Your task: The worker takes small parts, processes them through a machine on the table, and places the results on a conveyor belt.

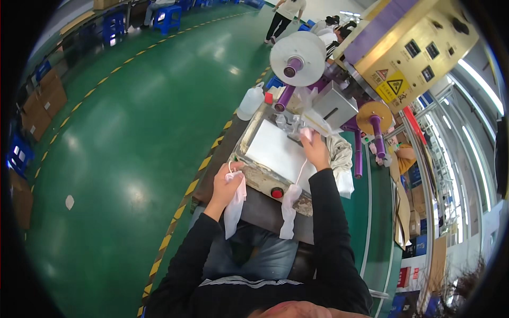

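Note:
My left hand (222, 190) is closed on a limp pale pink-and-white strip (234, 214), whose lower end hangs off the near edge of the workbench. A white loop of cord shows at the fingers. Farther away, my right hand (317, 152) pinches a small pink piece (306, 133) under the machine's silver block (335, 106). A thin pink cord runs down from there to a second whitish strip (289, 212), which drapes over the front of the base next to a red button (277, 192). The work surface (273, 146) between my hands is white and flat.
A gold-coloured machine head (413, 53) with purple spindles and a white reel (298, 58) overhangs the bench. A white plastic bottle (251, 102) stands at the bench's far left corner. Crumpled cloth (339, 153) lies right of my right hand. Several people are in the background.

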Tool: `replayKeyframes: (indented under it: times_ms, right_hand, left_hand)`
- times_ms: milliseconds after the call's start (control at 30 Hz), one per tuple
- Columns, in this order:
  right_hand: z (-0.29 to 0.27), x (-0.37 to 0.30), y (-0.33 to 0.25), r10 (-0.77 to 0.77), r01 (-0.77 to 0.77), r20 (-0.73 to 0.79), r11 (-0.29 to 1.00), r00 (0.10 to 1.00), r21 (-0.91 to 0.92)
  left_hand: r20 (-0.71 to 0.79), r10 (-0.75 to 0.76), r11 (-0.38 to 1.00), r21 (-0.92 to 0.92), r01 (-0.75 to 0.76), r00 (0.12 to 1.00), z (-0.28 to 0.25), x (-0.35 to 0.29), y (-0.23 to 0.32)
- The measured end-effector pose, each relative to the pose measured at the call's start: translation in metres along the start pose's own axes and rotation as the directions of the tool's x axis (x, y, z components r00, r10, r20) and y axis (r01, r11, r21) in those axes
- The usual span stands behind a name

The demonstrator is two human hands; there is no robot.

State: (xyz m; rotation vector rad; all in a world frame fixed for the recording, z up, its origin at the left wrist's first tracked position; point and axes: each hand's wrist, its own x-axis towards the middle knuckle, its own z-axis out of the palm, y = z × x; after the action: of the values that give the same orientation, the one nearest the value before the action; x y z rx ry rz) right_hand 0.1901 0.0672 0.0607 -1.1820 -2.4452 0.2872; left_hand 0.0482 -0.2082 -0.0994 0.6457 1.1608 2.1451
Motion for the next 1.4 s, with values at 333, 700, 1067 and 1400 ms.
replayKeyframes:
  times_ms: [333, 700, 1067, 1400]
  right_hand:
    - [0.041, 0.055, 0.013, -0.162, 0.147, -0.007, 0.909, 0.987, -0.39]
    - [0.022, 0.063, 0.019, -0.03, 0.071, 0.383, 0.993, 0.923, -0.093]
    - [0.025, -0.246, 0.09, 0.418, -0.266, 0.053, 0.471, 0.907, 0.841]
    - [-0.022, -0.247, -0.064, -0.422, 0.057, 0.244, 0.586, 0.873, 0.809]
  left_hand:
    - [-0.102, 0.14, 0.965, 0.238, -0.113, 0.985, 0.004, -0.003, 0.011]
    - [-0.08, 0.07, 0.986, 0.155, -0.056, 0.994, 0.003, 0.006, 0.008]
    - [-0.012, 0.031, 0.999, -0.014, -0.031, 0.999, 0.006, 0.007, -0.003]
    - [-0.038, 0.052, 0.999, 0.016, -0.052, 0.998, 0.03, -0.029, 0.05]
